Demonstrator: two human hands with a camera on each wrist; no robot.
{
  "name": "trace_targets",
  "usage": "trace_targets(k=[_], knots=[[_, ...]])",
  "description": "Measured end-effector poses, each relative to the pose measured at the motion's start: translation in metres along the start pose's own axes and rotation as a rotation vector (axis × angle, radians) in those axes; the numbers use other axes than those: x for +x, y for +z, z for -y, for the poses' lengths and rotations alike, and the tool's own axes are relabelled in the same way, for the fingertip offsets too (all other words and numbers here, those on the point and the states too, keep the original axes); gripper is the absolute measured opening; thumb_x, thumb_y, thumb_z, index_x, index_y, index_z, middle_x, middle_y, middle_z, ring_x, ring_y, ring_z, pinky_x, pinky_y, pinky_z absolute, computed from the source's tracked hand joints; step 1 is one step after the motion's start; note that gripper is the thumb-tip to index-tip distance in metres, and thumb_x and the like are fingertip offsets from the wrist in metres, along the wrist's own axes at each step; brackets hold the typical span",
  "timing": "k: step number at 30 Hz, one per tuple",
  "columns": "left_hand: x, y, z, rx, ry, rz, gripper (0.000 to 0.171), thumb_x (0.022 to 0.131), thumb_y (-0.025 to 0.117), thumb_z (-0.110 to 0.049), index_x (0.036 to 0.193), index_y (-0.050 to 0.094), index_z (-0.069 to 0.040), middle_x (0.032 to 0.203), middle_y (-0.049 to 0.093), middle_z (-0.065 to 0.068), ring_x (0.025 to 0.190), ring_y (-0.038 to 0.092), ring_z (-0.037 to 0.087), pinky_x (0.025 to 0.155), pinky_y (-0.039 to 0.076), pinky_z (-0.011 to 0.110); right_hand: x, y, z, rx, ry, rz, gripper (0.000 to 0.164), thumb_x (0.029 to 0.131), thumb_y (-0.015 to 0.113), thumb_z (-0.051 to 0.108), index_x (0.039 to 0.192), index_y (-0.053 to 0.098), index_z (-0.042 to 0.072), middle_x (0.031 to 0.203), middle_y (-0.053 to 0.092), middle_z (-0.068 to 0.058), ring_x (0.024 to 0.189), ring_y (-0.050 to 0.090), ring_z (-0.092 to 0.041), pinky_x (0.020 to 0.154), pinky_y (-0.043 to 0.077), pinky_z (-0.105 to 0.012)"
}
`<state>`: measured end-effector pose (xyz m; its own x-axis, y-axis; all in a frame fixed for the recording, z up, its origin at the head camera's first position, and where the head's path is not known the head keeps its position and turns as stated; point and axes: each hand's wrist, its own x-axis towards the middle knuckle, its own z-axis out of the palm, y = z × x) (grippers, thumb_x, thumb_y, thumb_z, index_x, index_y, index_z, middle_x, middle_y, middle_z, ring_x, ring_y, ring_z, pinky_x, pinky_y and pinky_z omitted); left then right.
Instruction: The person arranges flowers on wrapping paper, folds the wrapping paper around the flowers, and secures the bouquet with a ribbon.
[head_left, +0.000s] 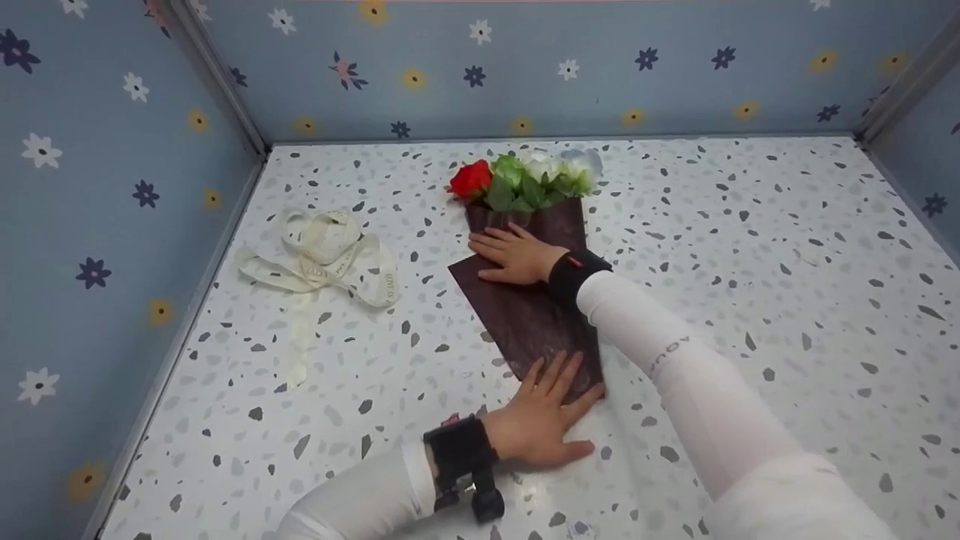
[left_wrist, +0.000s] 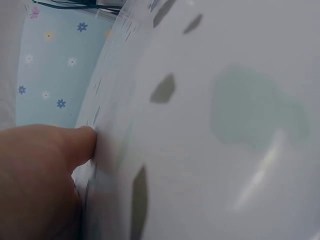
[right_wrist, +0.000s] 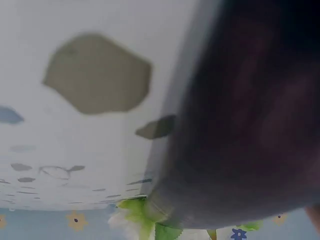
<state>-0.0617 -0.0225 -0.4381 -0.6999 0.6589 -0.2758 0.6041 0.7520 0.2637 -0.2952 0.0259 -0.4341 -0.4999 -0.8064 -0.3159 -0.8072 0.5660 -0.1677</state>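
Note:
A bouquet of artificial flowers lies on the table, wrapped in dark maroon paper (head_left: pixel 525 322). Its red rose (head_left: pixel 471 180), green bloom (head_left: pixel 509 171) and pale blooms (head_left: pixel 576 166) stick out at the top. My right hand (head_left: pixel 517 256) rests spread on the upper part of the wrap, just below the flowers. At the narrow bottom end, my left hand (head_left: pixel 536 420) lies with fingers spread over the paper and its thumb out on the tabletop. In the right wrist view, the dark wrap (right_wrist: pixel 250 125) fills the right side, with green leaves (right_wrist: pixel 167 232) beneath it.
A loose cream ribbon (head_left: pixel 322 262) with printed lettering lies looped on the table to the left. The speckled white tabletop (head_left: pixel 750 300) is bounded by blue flower-patterned panels (head_left: pixel 525 90) at the back and on both sides.

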Motion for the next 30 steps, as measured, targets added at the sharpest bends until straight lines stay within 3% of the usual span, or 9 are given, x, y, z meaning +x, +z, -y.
trace_targets(k=[9,15,24,27,30], knots=[[0.004,-0.003,-0.001,0.079,0.003,-0.010,0.073,0.094,0.033,-0.061,0.153,0.007,-0.027,0.157,-0.010,0.015,0.143,-0.009,0.030,0.114,-0.001,0.046,0.013,-0.031,0.005,0.035,0.187,0.141,0.073,0.097,0.028,0.059,0.153,0.003,0.020,0.159,-0.003,0.006,0.144,-0.004,-0.020,0.113,-0.006,-0.047],[0.004,-0.002,-0.003,0.066,-0.007,-0.001,0.072,0.094,0.032,-0.061,0.153,0.005,-0.029,0.157,-0.012,0.013,0.143,-0.011,0.029,0.114,-0.001,0.046,0.023,-0.031,0.011,0.003,0.243,0.124,0.078,0.095,0.029,0.061,0.153,0.002,0.017,0.159,-0.004,0.003,0.145,-0.004,-0.020,0.112,-0.006,-0.050],[-0.001,-0.001,-0.004,0.021,-0.017,-0.020,0.072,0.094,0.031,-0.062,0.152,0.003,-0.030,0.157,-0.012,0.013,0.143,-0.011,0.029,0.113,-0.001,0.047,0.044,-0.017,0.000,-0.045,0.212,0.071,0.075,0.095,0.020,0.063,0.153,-0.001,0.019,0.158,-0.007,0.004,0.144,-0.009,-0.018,0.112,-0.009,-0.050],[-0.002,-0.002,-0.002,0.014,-0.007,-0.016,0.073,0.093,0.032,-0.062,0.153,0.005,-0.029,0.157,-0.011,0.014,0.143,-0.011,0.029,0.114,-0.001,0.046,0.033,-0.026,0.007,-0.008,0.154,0.061,0.073,0.097,0.019,0.061,0.153,0.000,0.020,0.158,-0.007,0.002,0.143,-0.010,-0.018,0.111,-0.012,-0.049],[-0.004,-0.003,0.002,0.033,0.004,-0.020,0.073,0.094,0.034,-0.061,0.153,0.008,-0.027,0.157,-0.009,0.015,0.143,-0.009,0.030,0.114,0.001,0.047,0.007,-0.038,0.019,0.037,0.012,-0.012,0.069,0.098,0.021,0.058,0.153,0.005,0.019,0.159,-0.004,0.000,0.144,-0.009,-0.018,0.110,-0.014,-0.047]])
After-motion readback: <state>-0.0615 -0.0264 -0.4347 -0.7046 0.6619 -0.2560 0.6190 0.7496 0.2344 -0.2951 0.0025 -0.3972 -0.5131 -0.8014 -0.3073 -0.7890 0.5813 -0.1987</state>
